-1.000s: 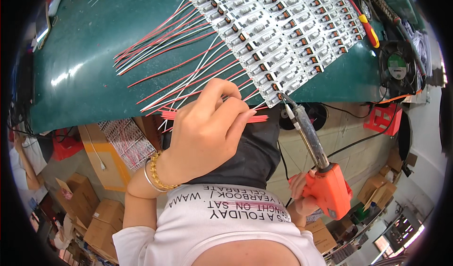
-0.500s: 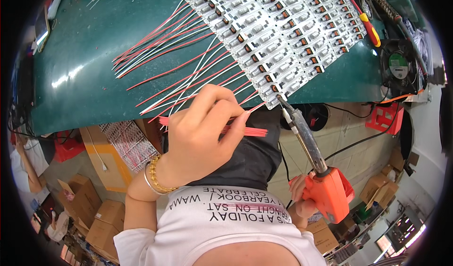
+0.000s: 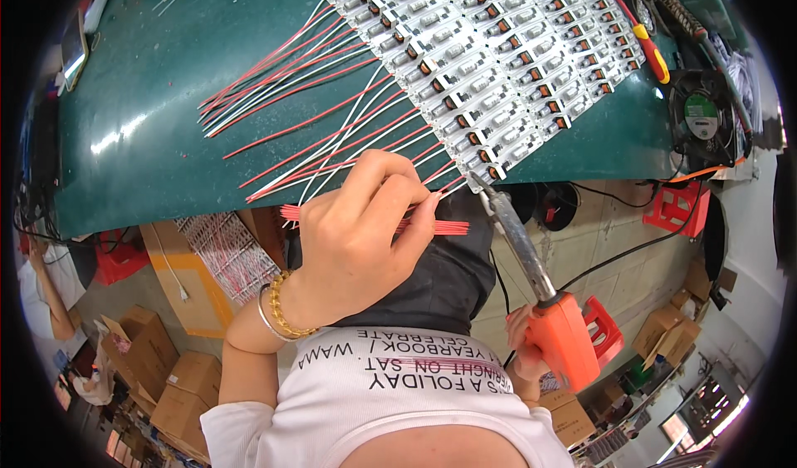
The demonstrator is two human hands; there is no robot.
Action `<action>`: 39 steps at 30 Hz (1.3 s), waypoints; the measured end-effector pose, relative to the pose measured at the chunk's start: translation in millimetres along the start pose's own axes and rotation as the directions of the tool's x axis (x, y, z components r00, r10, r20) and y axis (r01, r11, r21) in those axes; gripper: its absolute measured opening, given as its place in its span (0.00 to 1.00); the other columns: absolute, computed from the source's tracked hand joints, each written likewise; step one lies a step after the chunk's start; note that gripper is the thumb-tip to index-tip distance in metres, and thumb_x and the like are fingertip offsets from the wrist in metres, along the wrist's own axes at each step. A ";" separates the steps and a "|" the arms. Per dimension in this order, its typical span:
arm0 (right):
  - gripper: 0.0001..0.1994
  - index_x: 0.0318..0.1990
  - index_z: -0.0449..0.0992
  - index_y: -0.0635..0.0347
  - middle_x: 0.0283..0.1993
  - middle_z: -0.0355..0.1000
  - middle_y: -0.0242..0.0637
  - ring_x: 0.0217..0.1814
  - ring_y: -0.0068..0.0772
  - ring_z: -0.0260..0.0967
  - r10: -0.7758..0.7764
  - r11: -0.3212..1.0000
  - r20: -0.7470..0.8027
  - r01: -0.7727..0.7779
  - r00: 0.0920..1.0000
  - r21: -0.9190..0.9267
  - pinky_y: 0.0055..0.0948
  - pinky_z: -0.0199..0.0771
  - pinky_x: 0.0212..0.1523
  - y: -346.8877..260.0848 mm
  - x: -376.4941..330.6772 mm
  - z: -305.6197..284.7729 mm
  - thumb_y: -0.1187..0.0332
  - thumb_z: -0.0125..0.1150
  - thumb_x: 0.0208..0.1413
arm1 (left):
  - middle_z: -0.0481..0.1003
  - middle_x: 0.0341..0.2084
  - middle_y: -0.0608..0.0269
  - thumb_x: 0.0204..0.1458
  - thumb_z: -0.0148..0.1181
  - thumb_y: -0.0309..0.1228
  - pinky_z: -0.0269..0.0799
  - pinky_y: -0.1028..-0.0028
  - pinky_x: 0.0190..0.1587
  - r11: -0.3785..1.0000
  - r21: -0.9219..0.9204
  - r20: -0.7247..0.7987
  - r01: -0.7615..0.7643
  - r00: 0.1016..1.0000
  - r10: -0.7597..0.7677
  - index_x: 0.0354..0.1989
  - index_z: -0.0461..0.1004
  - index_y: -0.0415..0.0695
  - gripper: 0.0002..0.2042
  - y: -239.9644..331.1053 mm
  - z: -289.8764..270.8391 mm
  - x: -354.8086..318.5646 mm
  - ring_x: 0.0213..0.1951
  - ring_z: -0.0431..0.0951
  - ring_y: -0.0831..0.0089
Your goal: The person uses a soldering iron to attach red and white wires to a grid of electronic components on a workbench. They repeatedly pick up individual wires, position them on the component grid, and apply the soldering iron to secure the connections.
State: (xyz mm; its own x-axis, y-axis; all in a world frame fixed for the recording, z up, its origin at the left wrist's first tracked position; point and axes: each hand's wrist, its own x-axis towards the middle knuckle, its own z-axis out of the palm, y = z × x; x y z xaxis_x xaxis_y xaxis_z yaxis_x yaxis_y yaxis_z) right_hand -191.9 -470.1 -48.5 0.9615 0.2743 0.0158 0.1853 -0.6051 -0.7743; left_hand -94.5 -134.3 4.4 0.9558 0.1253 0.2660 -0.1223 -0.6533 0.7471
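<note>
My left hand (image 3: 357, 236) is closed around a bundle of short red wires (image 3: 447, 228), below the near edge of the table. Its thumb and forefinger also pinch the end of a wire that reaches the near corner of a white circuit board panel (image 3: 490, 95). In my right hand (image 3: 523, 348) is an orange-red soldering iron (image 3: 564, 339) with a pistol-like body, its dark tip at that same corner; I cannot tell if the tip touches. Red and white wires (image 3: 307, 119) fan out leftward from the panel's left edge.
The panel lies on a green table (image 3: 166, 136). At its right are a red-and-yellow screwdriver (image 3: 652, 53) and a black fan (image 3: 706, 115). A phone (image 3: 75, 49) is at the far left. Below stand a red stool (image 3: 677, 209) and cardboard boxes (image 3: 187, 393); a black cable crosses the floor.
The soldering iron and my right hand have shifted slightly left, bringing the tip nearer the wire end at the panel's corner. My left hand has barely moved.
</note>
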 end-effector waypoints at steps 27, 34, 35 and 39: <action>0.41 0.61 0.62 0.69 0.15 0.60 0.21 0.15 0.20 0.57 -0.092 0.899 -0.092 0.122 0.992 0.420 0.24 0.62 0.21 -26.1 30.7 3.8 0.39 0.60 0.55 | 0.73 0.26 0.59 0.43 0.67 0.17 0.69 0.73 0.25 0.994 -0.011 0.237 -0.111 0.965 0.110 0.35 0.80 0.39 0.10 -2.8 -19.2 6.5 0.23 0.74 0.67; 0.40 0.61 0.62 0.69 0.15 0.61 0.22 0.15 0.20 0.57 -0.068 0.854 -0.092 0.105 0.993 0.509 0.24 0.61 0.21 -32.6 34.6 5.0 0.40 0.60 0.55 | 0.73 0.27 0.59 0.43 0.64 0.15 0.70 0.73 0.26 0.993 0.073 0.174 -0.089 0.982 0.075 0.31 0.77 0.37 0.07 -1.7 -29.4 4.8 0.25 0.75 0.68; 0.40 0.61 0.61 0.69 0.16 0.61 0.22 0.15 0.20 0.57 -0.065 0.843 -0.088 0.102 0.994 0.529 0.24 0.61 0.21 -32.7 33.9 5.0 0.40 0.60 0.55 | 0.73 0.27 0.59 0.44 0.64 0.15 0.69 0.74 0.25 0.994 0.072 0.129 -0.086 0.989 0.076 0.31 0.76 0.38 0.07 -3.5 -33.2 3.7 0.25 0.74 0.70; 0.40 0.61 0.61 0.69 0.16 0.62 0.23 0.15 0.20 0.58 -0.023 0.764 -0.102 0.083 0.995 0.640 0.24 0.61 0.21 -42.5 35.7 7.8 0.40 0.59 0.56 | 0.75 0.31 0.61 0.47 0.64 0.17 0.67 0.79 0.25 0.991 0.058 -0.162 0.122 0.981 -0.111 0.30 0.75 0.39 0.05 -4.6 -59.1 -3.8 0.26 0.74 0.76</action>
State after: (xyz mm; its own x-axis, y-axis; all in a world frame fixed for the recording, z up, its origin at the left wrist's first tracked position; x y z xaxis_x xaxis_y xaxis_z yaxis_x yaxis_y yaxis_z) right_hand -167.0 -428.8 -20.0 0.9726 0.2110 0.0980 0.0919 0.0388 -0.9950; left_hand -113.4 -87.7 36.0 0.9076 0.3163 0.2760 0.0112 -0.6755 0.7373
